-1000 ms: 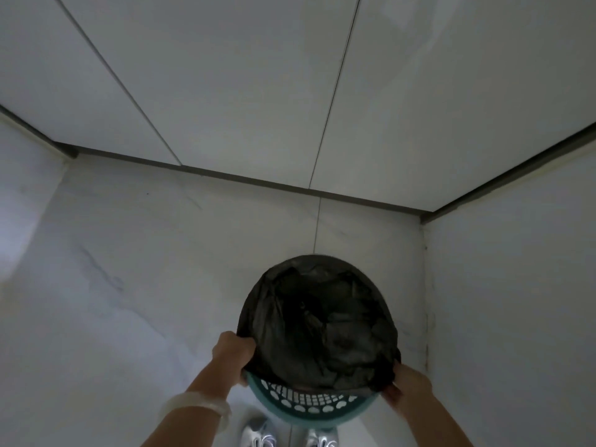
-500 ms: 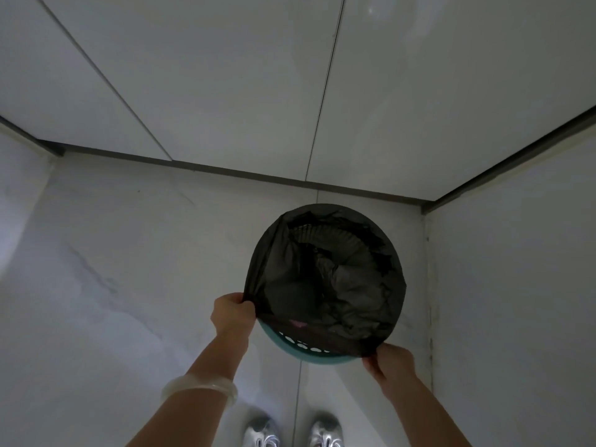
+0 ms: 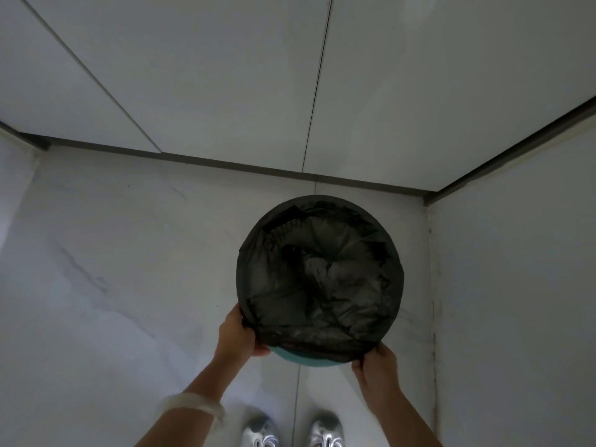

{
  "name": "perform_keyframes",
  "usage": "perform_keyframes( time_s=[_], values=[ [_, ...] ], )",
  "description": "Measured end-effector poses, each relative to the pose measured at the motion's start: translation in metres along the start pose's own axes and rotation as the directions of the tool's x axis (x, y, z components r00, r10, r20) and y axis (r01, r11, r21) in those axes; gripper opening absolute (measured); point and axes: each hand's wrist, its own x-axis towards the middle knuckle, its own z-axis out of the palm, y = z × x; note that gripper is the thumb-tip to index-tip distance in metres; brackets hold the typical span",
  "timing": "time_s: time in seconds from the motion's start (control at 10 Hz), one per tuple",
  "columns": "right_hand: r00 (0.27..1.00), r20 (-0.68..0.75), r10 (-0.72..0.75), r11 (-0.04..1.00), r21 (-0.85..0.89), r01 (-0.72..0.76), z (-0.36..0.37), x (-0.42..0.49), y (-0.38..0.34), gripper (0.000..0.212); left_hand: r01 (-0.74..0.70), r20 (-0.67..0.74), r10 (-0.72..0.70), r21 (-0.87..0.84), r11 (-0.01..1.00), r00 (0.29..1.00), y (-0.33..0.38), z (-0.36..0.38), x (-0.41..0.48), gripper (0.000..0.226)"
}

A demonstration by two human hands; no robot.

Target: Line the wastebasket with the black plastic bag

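A round teal wastebasket (image 3: 306,361) stands on the floor in front of me, seen from above. A black plastic bag (image 3: 319,275) fills its inside and is folded over nearly all of the rim; only a strip of teal shows at the near edge. My left hand (image 3: 238,333) grips the bag's edge at the near left of the rim. My right hand (image 3: 375,366) pinches the bag's edge at the near right. The basket's side wall is mostly hidden under the bag.
The basket sits on a pale marble-look tile floor (image 3: 129,269) in a corner, with a white wall (image 3: 225,75) behind and another wall (image 3: 516,269) close on the right. My two silver shoes (image 3: 292,432) are just below the basket.
The bag's edge has come further down over the near rim, hiding the teal lattice wall seen earlier. Both hands moved along with it, and the view shifted so the basket sits further from me.
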Motion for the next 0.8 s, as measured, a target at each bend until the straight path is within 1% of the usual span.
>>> perform_keyframes(
  time_s=[0.1, 0.2, 0.3, 0.4, 0.5, 0.6, 0.7, 0.8],
  values=[
    [0.987, 0.132, 0.092, 0.99, -0.123, -0.076, -0.014, 0.007, -0.007, 0.03, -0.058, 0.017, 0.057, 0.096, 0.994, 0.998, -0.002, -0.007, 0.006, 0.015],
    [0.991, 0.111, -0.079, 0.852, -0.509, 0.125, -0.015, 0.015, -0.006, 0.022, -0.117, -0.048, 0.125, 0.147, 0.982, 0.991, -0.002, 0.008, 0.001, 0.01],
    [0.927, 0.004, -0.376, 0.753, -0.582, 0.308, -0.008, 0.016, 0.004, 0.009, -0.099, -0.089, 0.11, 0.126, 0.987, 0.99, -0.002, 0.025, 0.003, 0.019],
    [0.954, -0.047, -0.297, 0.913, -0.306, 0.27, 0.006, 0.022, 0.008, 0.017, -0.011, 0.04, 0.004, 0.172, 0.985, 0.999, -0.01, 0.033, 0.011, 0.038],
    [0.982, 0.014, -0.189, 0.97, -0.155, 0.189, 0.012, 0.034, 0.001, 0.016, 0.082, 0.002, -0.083, 0.123, 0.989, 0.997, -0.008, 0.033, 0.018, 0.016],
    [0.994, 0.0, -0.108, 0.965, -0.238, 0.105, -0.002, 0.032, -0.008, 0.03, 0.163, -0.007, -0.163, 0.125, 0.979, 0.987, -0.003, 0.021, 0.018, 0.039],
    [0.998, 0.055, 0.023, 0.994, -0.107, -0.017, -0.02, 0.008, -0.029, 0.02, 0.234, 0.02, -0.235, -0.221, 0.947, 0.972, 0.007, -0.005, 0.012, 0.028],
    [0.997, 0.053, 0.055, 0.992, -0.119, -0.048, -0.033, -0.033, -0.059, 0.019, 0.195, -0.071, -0.214, -0.208, 0.958, 0.974, 0.043, -0.031, -0.015, 0.034]
  ],
)
